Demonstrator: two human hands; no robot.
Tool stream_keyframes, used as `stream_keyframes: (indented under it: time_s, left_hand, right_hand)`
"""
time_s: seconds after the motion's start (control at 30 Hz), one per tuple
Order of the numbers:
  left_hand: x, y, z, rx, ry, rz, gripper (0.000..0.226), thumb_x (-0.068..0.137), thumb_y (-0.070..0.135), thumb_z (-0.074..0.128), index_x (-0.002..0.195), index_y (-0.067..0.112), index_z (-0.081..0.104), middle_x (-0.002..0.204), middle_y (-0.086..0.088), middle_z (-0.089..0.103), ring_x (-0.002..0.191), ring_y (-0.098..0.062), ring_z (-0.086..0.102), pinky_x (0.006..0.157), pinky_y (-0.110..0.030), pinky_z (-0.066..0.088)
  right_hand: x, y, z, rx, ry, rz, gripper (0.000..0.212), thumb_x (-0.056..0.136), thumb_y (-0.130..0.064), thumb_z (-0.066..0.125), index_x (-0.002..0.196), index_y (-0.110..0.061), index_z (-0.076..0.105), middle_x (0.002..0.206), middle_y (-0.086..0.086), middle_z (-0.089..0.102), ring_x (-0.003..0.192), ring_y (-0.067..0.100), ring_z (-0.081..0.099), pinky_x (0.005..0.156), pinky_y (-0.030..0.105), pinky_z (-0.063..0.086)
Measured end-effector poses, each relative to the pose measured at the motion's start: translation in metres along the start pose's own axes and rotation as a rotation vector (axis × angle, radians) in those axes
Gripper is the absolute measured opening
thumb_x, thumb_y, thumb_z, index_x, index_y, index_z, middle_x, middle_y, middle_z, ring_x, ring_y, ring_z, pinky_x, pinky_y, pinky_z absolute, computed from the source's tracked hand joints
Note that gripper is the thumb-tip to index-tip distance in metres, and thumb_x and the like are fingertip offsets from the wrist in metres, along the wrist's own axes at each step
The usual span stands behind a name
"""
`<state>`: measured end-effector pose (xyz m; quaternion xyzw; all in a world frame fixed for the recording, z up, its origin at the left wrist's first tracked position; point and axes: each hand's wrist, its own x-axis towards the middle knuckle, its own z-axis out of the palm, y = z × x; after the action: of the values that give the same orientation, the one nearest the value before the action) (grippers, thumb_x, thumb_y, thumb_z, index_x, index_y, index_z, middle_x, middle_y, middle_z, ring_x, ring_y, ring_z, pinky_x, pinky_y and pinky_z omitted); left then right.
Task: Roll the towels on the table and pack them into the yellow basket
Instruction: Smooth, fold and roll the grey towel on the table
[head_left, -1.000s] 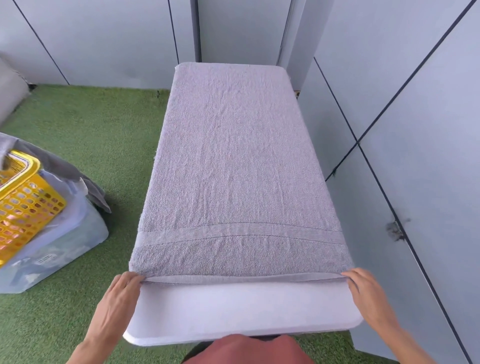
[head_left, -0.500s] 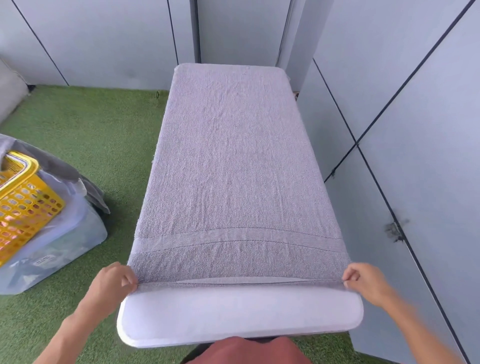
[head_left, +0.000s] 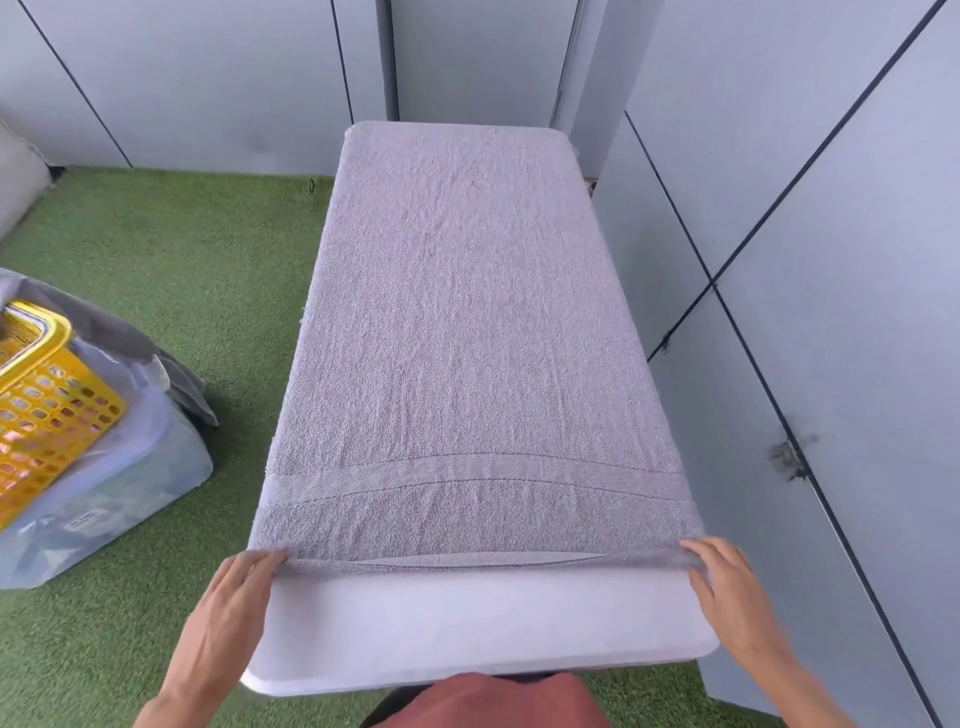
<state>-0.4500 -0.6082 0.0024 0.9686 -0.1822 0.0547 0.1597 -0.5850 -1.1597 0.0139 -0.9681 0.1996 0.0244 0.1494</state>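
— Grey wall panels (head_left: 831, 260) close us in on the far side and on the right, and green artificial turf (head_left: 171, 291) covers the floor. What do we have on the white table (head_left: 483, 634)?

— We have one grey towel (head_left: 467, 322) spread flat along it, reaching the far end and leaving a bare white strip at the near end. A woven band crosses the towel close to our edge.

— And our hands?

— We hold the near hem at both corners. Our left hand (head_left: 228, 597) has its fingers laid over the left corner, pinching the hem (the thumb is tucked below, so we cannot see it). Our right hand (head_left: 727, 592) grips the right corner with the fingers curled over the edge. The two hands sit well apart, a full towel-width between them, and the hem is lifted slightly off the tabletop between them.

— Where is the yellow basket (head_left: 47, 410)?

— It sits off to our left on the turf, tilted, resting on a clear plastic bin (head_left: 130, 499) with a dark grey cloth (head_left: 171, 374) draped behind it. It stands well apart from the table. We cannot tell what the basket holds.
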Motion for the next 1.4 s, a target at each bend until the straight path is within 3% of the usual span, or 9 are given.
stream_keyframes:
  time_s: [0.33, 0.47, 0.67, 0.77, 0.87, 0.97, 1.1, 1.23, 1.4]
  left_hand:
    - [0.003, -0.005, -0.001, 0.004, -0.042, 0.012, 0.038, 0.070, -0.015, 0.064, 0.105, 0.000, 0.065, 0.106, -0.010, 0.057, 0.090, -0.027, 0.054, 0.074, -0.041, 0.055]
    - [0.010, 0.003, -0.005, 0.018, -0.056, -0.122, 0.034, 0.068, -0.007, 0.076, 0.098, 0.004, 0.066, 0.102, -0.005, 0.053, 0.087, -0.026, 0.049, 0.072, -0.044, 0.054]
    - [-0.003, -0.022, -0.021, -0.107, -0.279, 0.032, 0.034, 0.070, -0.003, 0.078, 0.090, 0.019, 0.062, 0.088, 0.012, 0.056, 0.078, -0.010, 0.054, 0.065, -0.024, 0.046]
    - [0.018, -0.030, -0.028, -0.145, -0.443, -0.091, 0.037, 0.082, 0.006, 0.072, 0.087, 0.036, 0.051, 0.081, 0.015, 0.059, 0.072, -0.004, 0.058, 0.063, -0.020, 0.047]
    - [0.042, -0.027, -0.029, -0.256, -0.505, -0.273, 0.040, 0.086, 0.015, 0.067, 0.109, 0.033, 0.040, 0.078, 0.012, 0.065, 0.072, -0.002, 0.062, 0.064, -0.020, 0.048]
    - [0.058, -0.027, -0.031, -0.252, -0.494, -0.412, 0.034, 0.083, 0.015, 0.072, 0.097, 0.030, 0.045, 0.083, 0.008, 0.063, 0.076, -0.011, 0.061, 0.066, -0.030, 0.050]
    - [0.046, -0.012, -0.026, 0.040, -0.287, -0.226, 0.022, 0.076, 0.009, 0.076, 0.074, 0.027, 0.063, 0.080, 0.007, 0.051, 0.075, -0.015, 0.047, 0.064, -0.029, 0.041]
    - [0.008, 0.007, 0.000, 0.054, -0.127, -0.143, 0.034, 0.067, -0.019, 0.067, 0.091, 0.005, 0.066, 0.088, -0.003, 0.056, 0.079, -0.022, 0.050, 0.062, -0.037, 0.052]
    - [-0.012, 0.003, 0.020, 0.050, 0.000, -0.018, 0.036, 0.078, -0.001, 0.047, 0.111, -0.006, 0.060, 0.110, -0.018, 0.055, 0.100, -0.035, 0.049, 0.088, -0.043, 0.045]
  right_hand:
    - [0.004, -0.004, -0.007, 0.081, 0.054, 0.051, 0.017, 0.087, 0.000, 0.063, 0.102, -0.006, 0.069, 0.095, 0.006, 0.067, 0.091, 0.027, 0.061, 0.081, 0.034, 0.045]
    - [0.000, -0.003, -0.005, 0.069, 0.057, -0.017, 0.015, 0.081, 0.004, 0.067, 0.092, -0.007, 0.068, 0.090, -0.004, 0.058, 0.086, 0.021, 0.058, 0.080, 0.025, 0.039]
    - [-0.007, 0.009, -0.025, 0.073, -0.183, -0.015, 0.019, 0.083, -0.001, 0.069, 0.087, -0.019, 0.068, 0.083, -0.014, 0.061, 0.080, 0.013, 0.060, 0.075, 0.013, 0.037]
    - [0.010, 0.002, -0.043, 0.129, -0.346, 0.052, 0.018, 0.084, -0.008, 0.069, 0.079, -0.025, 0.066, 0.079, -0.007, 0.068, 0.073, 0.005, 0.062, 0.068, 0.008, 0.040]
    - [0.036, -0.007, -0.049, 0.182, -0.359, 0.176, 0.006, 0.078, -0.010, 0.075, 0.077, -0.014, 0.071, 0.069, -0.002, 0.066, 0.062, 0.006, 0.058, 0.056, 0.009, 0.038]
    - [0.047, -0.013, -0.046, 0.211, -0.325, 0.273, 0.014, 0.070, -0.009, 0.082, 0.068, -0.013, 0.068, 0.065, -0.001, 0.064, 0.064, 0.015, 0.059, 0.057, 0.020, 0.039]
    - [0.038, -0.018, -0.039, 0.124, -0.150, 0.227, 0.025, 0.068, -0.006, 0.082, 0.059, -0.020, 0.064, 0.068, -0.002, 0.055, 0.064, 0.011, 0.054, 0.057, 0.020, 0.033]
    - [0.003, -0.022, -0.014, 0.069, 0.007, 0.087, 0.026, 0.076, 0.006, 0.071, 0.074, -0.019, 0.065, 0.075, -0.004, 0.056, 0.067, 0.018, 0.058, 0.063, 0.033, 0.046]
    - [-0.015, -0.012, 0.006, 0.015, 0.032, 0.017, 0.039, 0.070, 0.003, 0.077, 0.106, -0.005, 0.067, 0.108, 0.004, 0.057, 0.103, 0.018, 0.048, 0.095, 0.041, 0.040]
